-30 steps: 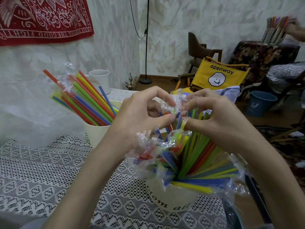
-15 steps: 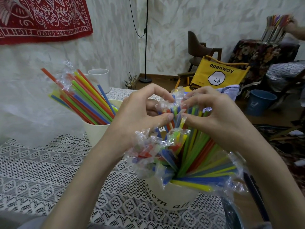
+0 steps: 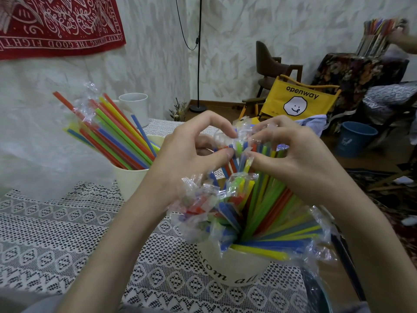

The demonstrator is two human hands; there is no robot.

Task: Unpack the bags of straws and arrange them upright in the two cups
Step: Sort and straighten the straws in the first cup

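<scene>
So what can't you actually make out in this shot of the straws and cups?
Head view only:
- Near cup: its printed words are cut off by its curve.
- Far cup: base hidden behind the left hand.
- Wrapper pinched with the right hand: whether torn, fingers hide it.

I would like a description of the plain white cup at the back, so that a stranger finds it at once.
Start at the lace tablecloth and look to its far end, near the pale wall. There, behind the cream cup full of slanting coloured straws, stands the white cup. Unlike the cream cup and the lettered cup, it shows no straws and no writing.
</scene>
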